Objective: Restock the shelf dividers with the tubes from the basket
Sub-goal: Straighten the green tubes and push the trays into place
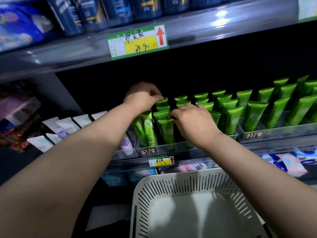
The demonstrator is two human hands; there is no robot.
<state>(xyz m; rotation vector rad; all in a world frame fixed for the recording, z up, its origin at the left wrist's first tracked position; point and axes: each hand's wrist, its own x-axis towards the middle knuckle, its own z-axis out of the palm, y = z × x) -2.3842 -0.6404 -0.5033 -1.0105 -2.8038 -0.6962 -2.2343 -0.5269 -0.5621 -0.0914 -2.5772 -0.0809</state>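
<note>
Head view: left hand [142, 97] pinches the top crimp of a rear tube among the green tubes [165, 129] standing in the clear dividers [169, 148]; right hand [192, 121], fingers curled, grips crimps nearer the front of that row; basket [163, 188] below shows no tubes in its visible part; judged: last tubes being seated. Next move calls for squaring them upright between divider walls; upper shelf [197, 35] overhangs, white tubes [66, 127] crowd the left; open room lies toward the person.

Only one view: head-worn, wide-angle. I see it look forward and down, close onto the green tubes [165, 127] on the shelf [257, 144]; white basket [171, 186] fills the lower frame.
</note>
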